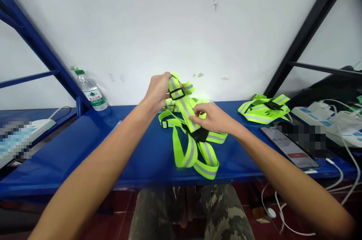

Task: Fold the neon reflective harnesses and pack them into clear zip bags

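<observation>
Both of my hands are on a neon-yellow reflective strap harness [185, 110] with grey stripes, raised over the blue shelf. My left hand [160, 89] grips its upper end beside a black slider buckle [177, 94]. Lower down and to the right, my right hand [207, 117] pinches the strap between thumb and fingers, just above a black joining piece [199, 134]. Loops of the strap [192, 157] hang down near the shelf's front edge. Behind the hands, more yellow strap [172, 105] lies by the wall, partly covered.
A folded yellow strap bundle [263, 110] lies at the right, behind a phone [288, 145]. A water bottle [92, 91] leans at the left back of the blue shelf [141, 157]. Power strips [328, 119] and white cables are at the right; another power strip [39, 127] is far left.
</observation>
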The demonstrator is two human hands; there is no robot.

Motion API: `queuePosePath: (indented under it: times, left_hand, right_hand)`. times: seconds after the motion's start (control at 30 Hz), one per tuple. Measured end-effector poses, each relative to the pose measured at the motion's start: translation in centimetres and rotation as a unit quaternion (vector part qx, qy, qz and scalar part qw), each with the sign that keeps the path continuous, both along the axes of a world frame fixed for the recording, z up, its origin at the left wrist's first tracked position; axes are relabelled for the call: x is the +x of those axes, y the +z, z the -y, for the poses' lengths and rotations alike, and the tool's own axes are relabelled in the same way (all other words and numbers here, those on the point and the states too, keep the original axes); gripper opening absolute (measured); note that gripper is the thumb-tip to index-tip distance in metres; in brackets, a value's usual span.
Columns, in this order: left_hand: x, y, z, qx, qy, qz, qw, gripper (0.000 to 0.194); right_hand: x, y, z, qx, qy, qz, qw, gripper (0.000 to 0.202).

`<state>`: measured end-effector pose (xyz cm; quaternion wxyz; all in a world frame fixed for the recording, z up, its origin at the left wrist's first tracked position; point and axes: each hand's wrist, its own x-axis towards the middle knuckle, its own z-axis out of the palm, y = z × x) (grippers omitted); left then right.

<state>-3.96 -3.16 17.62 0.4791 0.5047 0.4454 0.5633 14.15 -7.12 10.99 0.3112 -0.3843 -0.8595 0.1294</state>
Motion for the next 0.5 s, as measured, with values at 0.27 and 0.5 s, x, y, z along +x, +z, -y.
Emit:
queuePosePath:
  times: [0.27, 0.5]
  left_hand:
    - [-1.4, -0.8, -2.0, -0.174, -0.048, 0.170, 0.969, 0.027]
    - [-0.6, -1.9, -2.6, -0.162, -0.063, 0.044, 0.984, 0.019]
  right_hand:
    - [1.7, 1.3, -0.1, 0.032, -0.005, -0.096, 0.995, 0.009]
    - [1.3, 0.7, 0.4, -0.044, 0.027, -0.076, 0.996, 0.011]
